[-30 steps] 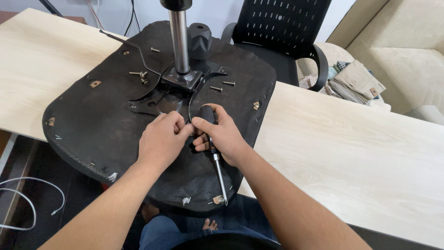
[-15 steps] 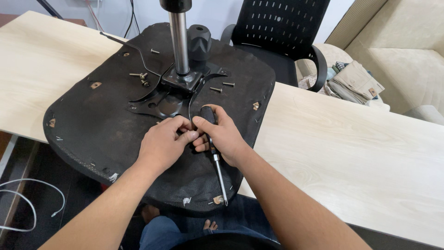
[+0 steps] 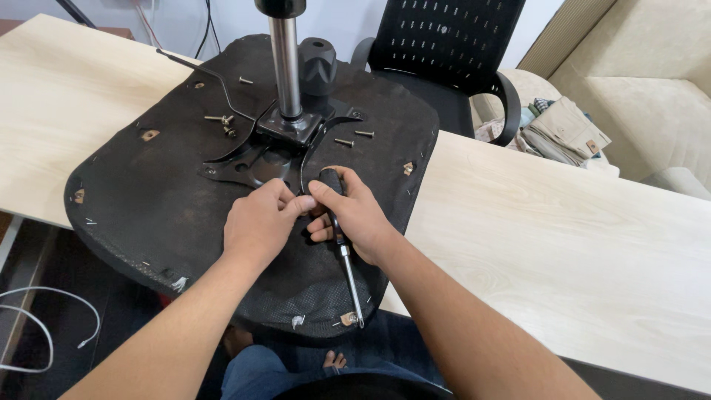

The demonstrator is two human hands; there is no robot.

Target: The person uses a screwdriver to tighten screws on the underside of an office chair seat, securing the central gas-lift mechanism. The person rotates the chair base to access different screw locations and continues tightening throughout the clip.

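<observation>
The right hand [image 3: 354, 215] has its fingers closed round the dark handle of a screwdriver [image 3: 342, 248]. The tool's long axis runs from the handle, near the middle of the seat, down toward the person; its metal shaft points at the near edge of the upturned chair seat [image 3: 170, 192], and the tip sits at a small tab there. The left hand [image 3: 259, 222] lies just beside the right, thumb and forefinger pinched narrow and touching the right-hand fingers at the handle's top. Whether the left fingers hold a small part cannot be told. Both hands rest on the seat's black underside, directly below the metal mounting plate [image 3: 278, 141] and the upright steel column [image 3: 286, 63]. The plate lies away from the person, beyond the fingertips; the left hand is slightly nearer to it. Loose screws [image 3: 354, 138] lie on the seat to either side of the plate. The seat rests on a pale wood bench [image 3: 563, 237]; a black mesh chair [image 3: 444, 52] stands behind.
</observation>
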